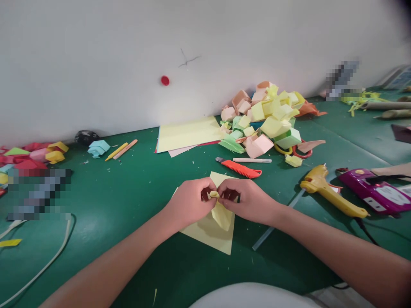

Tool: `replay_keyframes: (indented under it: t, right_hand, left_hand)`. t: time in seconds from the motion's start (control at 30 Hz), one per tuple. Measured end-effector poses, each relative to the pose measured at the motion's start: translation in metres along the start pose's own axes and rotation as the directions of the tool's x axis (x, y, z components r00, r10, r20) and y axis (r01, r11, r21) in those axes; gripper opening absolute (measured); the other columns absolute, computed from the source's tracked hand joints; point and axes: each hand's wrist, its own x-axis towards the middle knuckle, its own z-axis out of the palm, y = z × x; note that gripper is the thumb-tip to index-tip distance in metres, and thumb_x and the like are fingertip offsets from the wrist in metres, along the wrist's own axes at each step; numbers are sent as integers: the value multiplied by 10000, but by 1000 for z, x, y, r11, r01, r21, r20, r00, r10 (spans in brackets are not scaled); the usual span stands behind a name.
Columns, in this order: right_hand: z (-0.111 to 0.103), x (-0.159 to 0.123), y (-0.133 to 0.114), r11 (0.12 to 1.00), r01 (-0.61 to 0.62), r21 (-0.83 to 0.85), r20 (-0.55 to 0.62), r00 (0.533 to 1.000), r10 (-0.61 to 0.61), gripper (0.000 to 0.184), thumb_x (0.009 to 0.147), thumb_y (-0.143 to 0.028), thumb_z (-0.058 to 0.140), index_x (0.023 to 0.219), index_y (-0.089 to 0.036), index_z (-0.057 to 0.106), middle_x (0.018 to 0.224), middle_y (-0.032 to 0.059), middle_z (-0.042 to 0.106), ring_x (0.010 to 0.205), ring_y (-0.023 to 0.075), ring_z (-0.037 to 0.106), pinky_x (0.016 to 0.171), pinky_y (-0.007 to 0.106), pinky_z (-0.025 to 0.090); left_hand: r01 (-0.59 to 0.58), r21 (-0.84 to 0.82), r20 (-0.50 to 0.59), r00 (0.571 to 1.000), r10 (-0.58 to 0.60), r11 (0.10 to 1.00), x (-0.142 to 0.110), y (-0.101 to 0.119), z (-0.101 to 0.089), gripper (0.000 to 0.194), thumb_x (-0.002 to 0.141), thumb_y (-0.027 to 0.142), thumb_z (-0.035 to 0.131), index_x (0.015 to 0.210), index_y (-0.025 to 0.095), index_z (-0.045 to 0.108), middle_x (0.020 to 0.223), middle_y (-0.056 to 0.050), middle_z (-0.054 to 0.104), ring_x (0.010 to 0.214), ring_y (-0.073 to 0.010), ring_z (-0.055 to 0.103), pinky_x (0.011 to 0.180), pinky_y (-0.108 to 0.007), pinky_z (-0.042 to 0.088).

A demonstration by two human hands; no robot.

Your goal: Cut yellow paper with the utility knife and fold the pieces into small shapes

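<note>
Between my two hands is a small piece of folded yellow paper (221,216), pinched at its upper end. My left hand (194,197) grips it from the left, thumb and fingers closed. From the other side my right hand (248,199) pinches the same piece, fingertips almost meeting the left ones. A flat pale yellow sheet (208,235) lies on the green table beneath both hands. Just beyond them rest a red utility knife (241,168) and a thin pale stick (252,161). The exact fold at my fingertips is partly hidden.
At the back stands a heap of folded paper shapes (266,115) beside stacked paper sheets (189,133). To the right lie a yellow glue gun (334,192) with a glue stick and a purple power strip (375,190). Colourful paper pieces (35,156) and a white cable (61,248) are left.
</note>
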Motion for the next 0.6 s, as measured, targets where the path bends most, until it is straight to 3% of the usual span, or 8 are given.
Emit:
replay_keyframes:
  t: [0.2,0.4,0.6]
  right_hand:
    - [3,0,-2,998,-1,-56,-31,1000,-1,126,804,-111,597,852,-211,656,821,7,670,682,136,603,608,252,488]
    - [6,-1,-5,945,-37,-325,-56,998,19,26,798,-180,667,803,-204,672,733,4,660,650,150,571,550,255,395]
    - [9,0,-3,925,-63,-374,-97,995,29,126,778,-102,609,702,-202,604,691,-9,638,633,139,546,541,239,353]
  left_hand:
    - [-30,159,-22,999,34,987,-1,2,-3,67,772,161,631,750,224,634,679,29,625,565,-131,531,496,-243,329]
    - [20,88,-6,1000,-20,996,1,-6,-4,59,777,170,622,753,223,635,688,31,647,587,-137,574,503,-235,352]
    - [38,11,1,999,-38,999,3,-12,0,40,798,195,609,789,225,635,684,37,650,595,-139,589,510,-230,362]
